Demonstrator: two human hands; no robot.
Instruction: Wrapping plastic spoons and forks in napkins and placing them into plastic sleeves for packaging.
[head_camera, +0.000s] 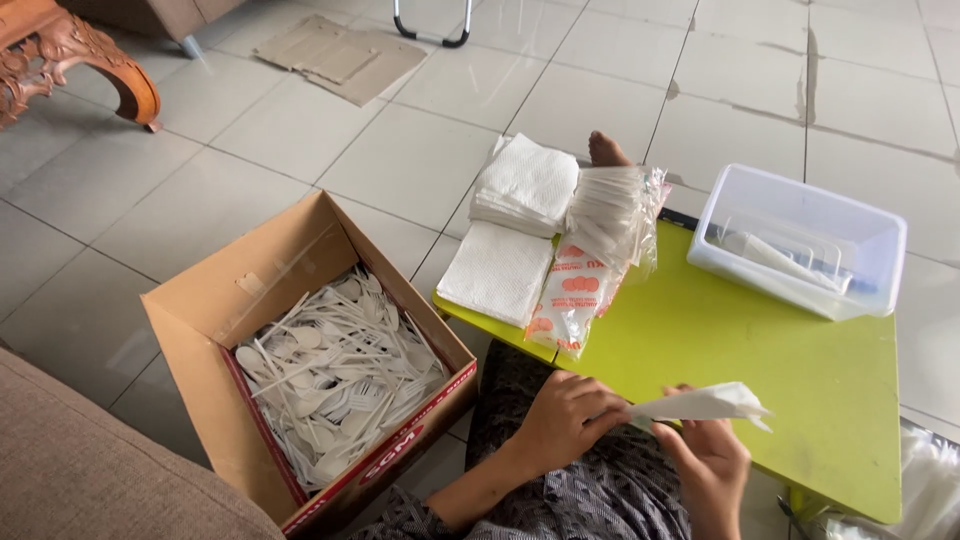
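My left hand (565, 418) and my right hand (712, 465) meet at the near edge of a low lime-green table (720, 340). Together they grip a folded white paper napkin (705, 403), which points right over the tabletop. What lies inside the fold is hidden. On the table's far left corner sit stacks of white napkins (520, 215), with a clear bag of thin white packets (600, 240) lying against them. A cardboard box (250, 290) on the floor at my left holds several white plastic spoons and forks (335, 370).
A clear plastic tub (800, 240) stands at the table's far right with wrapped items inside. A foot (605, 150) shows behind the napkin stacks. A sofa edge (90, 470) is at bottom left, a carved wooden leg (100, 70) top left, flattened cardboard (340, 55) on the tiles.
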